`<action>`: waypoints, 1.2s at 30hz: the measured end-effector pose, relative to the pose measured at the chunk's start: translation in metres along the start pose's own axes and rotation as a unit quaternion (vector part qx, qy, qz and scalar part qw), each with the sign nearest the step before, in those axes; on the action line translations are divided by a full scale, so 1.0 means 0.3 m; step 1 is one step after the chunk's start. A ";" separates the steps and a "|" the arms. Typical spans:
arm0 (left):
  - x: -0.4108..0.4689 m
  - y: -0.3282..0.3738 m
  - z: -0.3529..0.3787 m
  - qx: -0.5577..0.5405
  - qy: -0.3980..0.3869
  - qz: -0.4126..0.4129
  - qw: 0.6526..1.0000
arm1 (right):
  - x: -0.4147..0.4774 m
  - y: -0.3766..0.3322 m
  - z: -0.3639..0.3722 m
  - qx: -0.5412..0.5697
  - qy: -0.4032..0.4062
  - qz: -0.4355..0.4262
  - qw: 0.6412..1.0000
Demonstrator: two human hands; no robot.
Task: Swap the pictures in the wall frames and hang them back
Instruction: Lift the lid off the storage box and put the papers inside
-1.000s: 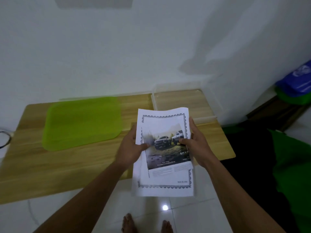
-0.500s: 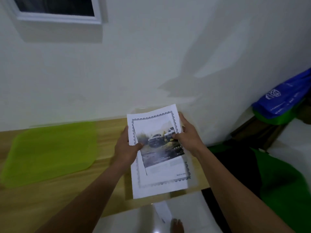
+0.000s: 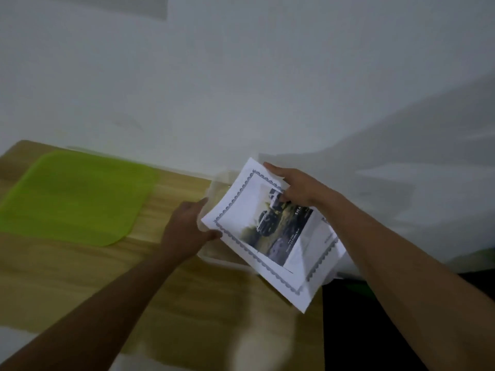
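The right hand (image 3: 292, 187) pinches the picture sheets (image 3: 267, 236) by their top edge above the table's (image 3: 187, 303) right end; the left hand's (image 3: 184, 228) hold at their corner is unclear; best support both edges so nothing creases.

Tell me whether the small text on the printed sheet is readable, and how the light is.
Head view: motion blur smears the white bordered sheet with the car photo, so its small text is unreadable; the edges of the green plastic mat are soft too; light is dim, without glare; soft grey shadows cross the white wall.
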State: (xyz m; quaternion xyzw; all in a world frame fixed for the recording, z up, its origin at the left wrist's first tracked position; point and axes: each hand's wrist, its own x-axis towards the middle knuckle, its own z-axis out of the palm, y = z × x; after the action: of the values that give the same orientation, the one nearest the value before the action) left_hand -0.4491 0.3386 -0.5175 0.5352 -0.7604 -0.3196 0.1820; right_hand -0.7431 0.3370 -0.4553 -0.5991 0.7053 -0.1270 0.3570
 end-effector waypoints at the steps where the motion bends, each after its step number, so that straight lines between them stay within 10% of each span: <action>1: 0.022 -0.022 -0.014 0.042 -0.036 0.013 0.998 | 0.041 0.011 0.003 -0.034 -0.020 -0.009 0.999; 13: 0.146 -0.084 -0.035 0.170 -0.284 -0.014 0.943 | 0.270 0.038 0.187 -0.220 -0.098 -0.087 0.967; 36: 0.149 -0.056 -0.085 0.182 -0.264 -0.001 0.947 | 0.103 0.054 0.316 -0.225 -0.031 -0.034 0.973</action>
State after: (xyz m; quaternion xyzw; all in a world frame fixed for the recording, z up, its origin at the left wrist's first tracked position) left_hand -0.4379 0.2858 -0.5133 0.4562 -0.8261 -0.3057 -0.1263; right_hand -0.6941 0.3357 -0.5435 -0.6916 0.6832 0.0413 0.2307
